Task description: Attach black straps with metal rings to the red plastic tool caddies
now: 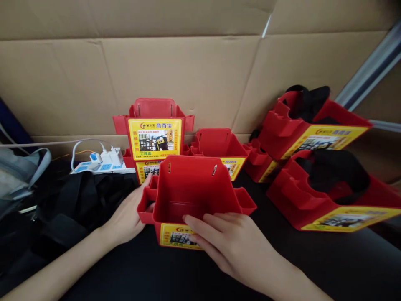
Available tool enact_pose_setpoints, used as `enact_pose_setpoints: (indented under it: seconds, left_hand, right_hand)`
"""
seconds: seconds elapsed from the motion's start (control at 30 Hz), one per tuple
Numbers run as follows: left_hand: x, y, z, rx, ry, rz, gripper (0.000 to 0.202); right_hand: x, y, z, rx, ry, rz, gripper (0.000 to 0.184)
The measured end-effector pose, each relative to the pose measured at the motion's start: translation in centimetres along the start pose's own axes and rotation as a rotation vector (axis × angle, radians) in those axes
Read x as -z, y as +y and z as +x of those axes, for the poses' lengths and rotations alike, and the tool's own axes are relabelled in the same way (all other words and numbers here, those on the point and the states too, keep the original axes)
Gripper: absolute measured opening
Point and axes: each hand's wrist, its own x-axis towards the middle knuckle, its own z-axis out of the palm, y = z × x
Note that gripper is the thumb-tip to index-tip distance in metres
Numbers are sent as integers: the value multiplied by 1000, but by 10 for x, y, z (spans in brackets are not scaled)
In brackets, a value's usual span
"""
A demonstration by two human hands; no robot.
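A red plastic tool box point(196, 179) with small side pockets and a yellow printed label point(175, 236) is before me, its open top tilted toward me. Two slots pierce its tall back wall. My left hand point(128, 213) grips its left side by the pockets, with the fingertips partly hidden behind them. Over the front rim, my right hand point(230, 238) is closed, some fingers inside the box and others against the label. Nothing lies inside the part of the box that I can see.
Behind stand more red boxes point(155, 108), some stacked. At right, boxes point(291, 188) hold black straps point(338, 173). Black webbing point(90, 205) lies heaped at left, near a white power strip point(106, 167) with plugs. Cardboard point(175, 71) walls the back of the black table point(150, 271).
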Motion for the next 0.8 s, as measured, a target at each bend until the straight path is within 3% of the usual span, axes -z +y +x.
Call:
enact_pose_setpoints:
  seconds: [0.07,0.13,0.2,0.3,0.37,0.43,0.5,0.57,0.67,0.8]
  left_hand:
    - [13,-7,-3,-37,-73,330,68]
    - [21,-14,-7,12,-85,544,63]
    - [25,-18,-10,68,-114,606,48]
    - [29,-8,-9,42,-122,529,29]
    - [37,10,-4,35,36,410,21]
    - [50,34,5,64,282,293,17]
    - [63,61,17,54,402,215,14]
    - [72,85,36,3,333,150,13]
    - [76,110,67,-132,77,104,8]
    - [71,121,94,-127,57,54,6]
  right_hand:
    - [-2,0,-1,6,2,-25,27]
    - [-4,-1,-2,12,-15,-36,29]
    - [-4,-2,-2,15,-42,-51,31]
    - [3,-4,-3,-1,-73,-48,31]
    - [14,-5,-1,-12,-56,-3,33]
    - [28,-6,4,-22,-20,41,40]
    - [41,-7,16,-38,18,61,48]
    - [48,-6,34,-66,41,95,55]
    - [45,3,62,-146,60,184,61]
    - [33,29,82,-218,141,213,31]
